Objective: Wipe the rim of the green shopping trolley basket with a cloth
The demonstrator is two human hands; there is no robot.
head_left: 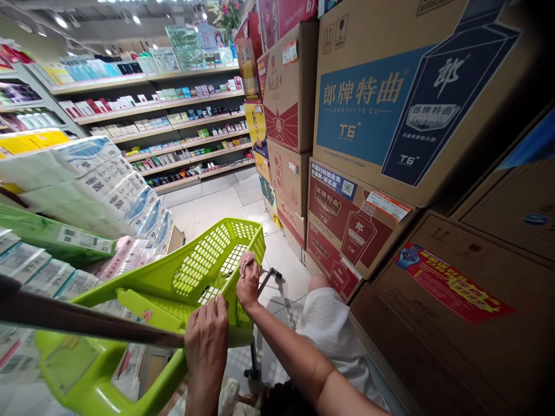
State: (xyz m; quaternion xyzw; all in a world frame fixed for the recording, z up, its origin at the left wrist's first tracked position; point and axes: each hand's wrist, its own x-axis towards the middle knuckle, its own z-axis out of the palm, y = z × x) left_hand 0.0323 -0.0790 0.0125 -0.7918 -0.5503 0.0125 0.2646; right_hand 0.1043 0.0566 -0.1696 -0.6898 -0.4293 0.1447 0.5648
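A lime-green plastic shopping cart [203, 254] with latticed basket walls stands tilted across the middle of the view. My left hand [207, 332] is closed over the basket's near rim, its fingertips hooked over the edge. Farther along the same rim, my right hand [248, 289] grips a crumpled pinkish-brown cloth [247, 260] and presses it at the basket's edge. Through the lattice the floor shows. A dark pole, blurred, crosses from the left edge to beside my left wrist.
Stacked cardboard cartons [364, 98] rise close on the right. Packs of tissue paper [108, 173] are piled on the left. Shelves [186, 121] with small boxed goods stand at the back. A tiled floor [217, 199] runs between. Cart wheels [277, 274] rest near the cartons.
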